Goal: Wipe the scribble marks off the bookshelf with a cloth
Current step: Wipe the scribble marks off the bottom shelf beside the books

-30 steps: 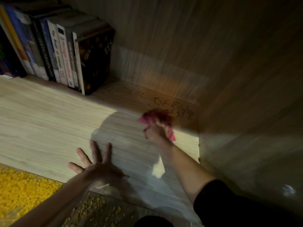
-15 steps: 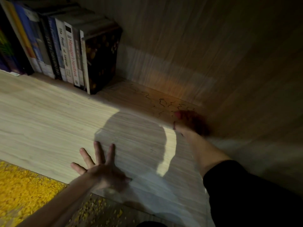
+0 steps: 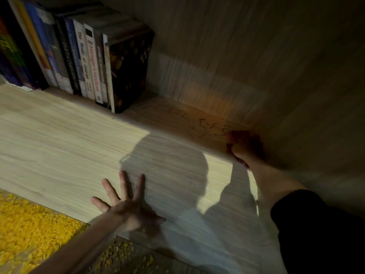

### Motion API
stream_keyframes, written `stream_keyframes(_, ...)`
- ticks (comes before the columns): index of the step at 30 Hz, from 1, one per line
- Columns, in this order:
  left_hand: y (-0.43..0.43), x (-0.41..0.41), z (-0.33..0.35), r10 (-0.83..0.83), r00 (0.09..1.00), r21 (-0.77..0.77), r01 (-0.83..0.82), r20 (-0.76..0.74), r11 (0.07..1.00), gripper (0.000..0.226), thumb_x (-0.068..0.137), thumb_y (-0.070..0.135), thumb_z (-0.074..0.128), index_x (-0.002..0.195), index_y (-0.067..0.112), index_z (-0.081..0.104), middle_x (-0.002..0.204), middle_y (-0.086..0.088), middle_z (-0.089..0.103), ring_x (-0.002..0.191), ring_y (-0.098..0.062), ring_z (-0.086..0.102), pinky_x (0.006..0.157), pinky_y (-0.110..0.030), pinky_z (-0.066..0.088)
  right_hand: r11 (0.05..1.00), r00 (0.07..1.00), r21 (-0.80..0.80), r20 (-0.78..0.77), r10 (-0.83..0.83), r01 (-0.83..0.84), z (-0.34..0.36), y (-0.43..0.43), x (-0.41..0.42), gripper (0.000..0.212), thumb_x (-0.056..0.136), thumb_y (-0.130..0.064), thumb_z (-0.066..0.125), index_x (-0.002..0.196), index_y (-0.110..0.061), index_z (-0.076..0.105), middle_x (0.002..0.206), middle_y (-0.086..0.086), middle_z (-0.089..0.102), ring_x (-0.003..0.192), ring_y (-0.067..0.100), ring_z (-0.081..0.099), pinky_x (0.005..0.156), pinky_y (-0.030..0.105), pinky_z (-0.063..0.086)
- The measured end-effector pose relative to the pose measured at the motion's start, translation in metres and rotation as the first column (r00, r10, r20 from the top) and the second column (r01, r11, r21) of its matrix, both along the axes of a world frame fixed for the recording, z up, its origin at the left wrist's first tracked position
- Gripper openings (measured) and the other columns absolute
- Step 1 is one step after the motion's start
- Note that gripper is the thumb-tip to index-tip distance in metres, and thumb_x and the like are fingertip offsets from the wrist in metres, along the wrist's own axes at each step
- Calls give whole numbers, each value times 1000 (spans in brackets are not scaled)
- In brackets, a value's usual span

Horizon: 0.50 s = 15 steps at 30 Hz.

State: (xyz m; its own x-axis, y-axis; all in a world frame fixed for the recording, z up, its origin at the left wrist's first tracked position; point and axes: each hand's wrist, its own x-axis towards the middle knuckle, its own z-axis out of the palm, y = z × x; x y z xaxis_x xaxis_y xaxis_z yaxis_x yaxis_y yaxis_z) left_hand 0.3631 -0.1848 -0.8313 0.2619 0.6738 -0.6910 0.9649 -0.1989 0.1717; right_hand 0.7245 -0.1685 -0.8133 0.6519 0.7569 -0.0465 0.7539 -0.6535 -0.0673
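Dark squiggly scribble marks [image 3: 212,127] run across the back right of the light wooden shelf board [image 3: 69,155], in shadow. My right hand [image 3: 245,149] grips a pink-red cloth [image 3: 236,135] and holds it down on the board in the far right corner, at the right end of the marks. The cloth is dim and mostly hidden under my fingers. My left hand [image 3: 126,202] rests flat on the board near its front edge, fingers spread.
A row of upright books [image 3: 83,62] fills the back left, ending in a dark patterned volume [image 3: 130,72]. The wooden back panel [image 3: 227,56] and right side wall [image 3: 325,125] close the corner. A yellow rug [image 3: 29,228] lies below the shelf's front edge.
My right hand with the cloth has swept right and back across the scribbles into the far corner. My left hand has stayed planted on the board.
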Motion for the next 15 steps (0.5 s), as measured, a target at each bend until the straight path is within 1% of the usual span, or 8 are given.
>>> stream_keyframes(3, 2, -1, 0, 7, 1000, 1, -7, 3, 1000, 130, 58, 85, 58, 142, 39, -31, 140, -10, -51, 125, -53, -41, 98, -77, -7, 1000, 997, 19, -73, 22, -21, -11, 33, -17, 48, 93, -27, 44, 140, -35, 41, 152, 6, 30, 140, 31, 25, 115, 46, 19)
stream_keyframes(5, 3, -2, 1, 8, 1000, 5, -8, -2, 1000, 130, 58, 84, 58, 142, 39, -30, 139, -10, -51, 125, -52, -42, 98, -77, -8, 991, 955, 19, -266, 134, -134, -24, 49, -44, 71, 82, -16, 56, 146, -36, 33, 158, -2, 16, 145, 28, 10, 118, 48, 12)
stream_keyframes(6, 3, -2, 2, 8, 1000, -3, -8, 0, 1000, 130, 59, 84, 58, 142, 39, -31, 139, -10, -52, 124, -52, -42, 98, -77, -8, 984, 939, 17, -297, 175, -177, -28, 48, -59, 80, 78, -15, 59, 149, -37, 28, 159, -5, 10, 146, 29, 7, 118, 50, 14)
stream_keyframes(8, 1, -2, 4, 13, 1000, -25, -13, 12, 1000, 130, 60, 84, 59, 142, 38, -31, 137, -10, -53, 122, -51, -44, 98, -77, -9, 960, 922, 11, -276, 271, -279, -34, 40, -80, 76, 86, -20, 54, 151, -36, 18, 160, -8, 8, 147, 29, 7, 117, 51, 18)
stream_keyframes(10, 0, -2, 7, 12, 1000, -29, -12, 15, 1000, 129, 61, 83, 59, 142, 38, -31, 137, -10, -53, 122, -52, -44, 98, -76, -9, 925, 890, -11, -279, 362, -380, -36, 25, -75, 59, 97, -34, 36, 152, -35, 13, 160, -6, 13, 148, 24, 6, 119, 48, 9)
stream_keyframes(12, 0, -3, 10, 9, 1000, -27, -9, 17, 1000, 128, 62, 82, 59, 142, 38, -30, 138, -10, -52, 123, -52, -43, 99, -76, -8, 912, 895, -86, -250, 370, -401, -43, 19, -47, 59, 95, -47, 26, 152, -34, 15, 161, -6, 7, 148, 21, -3, 119, 46, 4)
stream_keyframes(13, 0, -3, 11, 5, 1000, -29, -4, 22, 1000, 127, 63, 82, 58, 143, 38, -30, 138, -11, -52, 123, -52, -43, 99, -76, -8, 921, 916, -124, -219, 337, -368, -43, 18, -30, 60, 95, -45, 30, 152, -33, 15, 161, -5, 3, 148, 21, -6, 119, 45, 3)
stream_keyframes(15, 1, -3, 10, -6, 1000, -33, 7, 30, 999, 128, 63, 82, 58, 143, 36, -31, 137, -11, -53, 123, -52, -44, 99, -76, -9, 969, 970, -98, -113, 217, -228, -46, 16, 3, 64, 90, -40, 46, 149, -40, 22, 158, -4, 15, 145, 27, 12, 117, 49, 15)
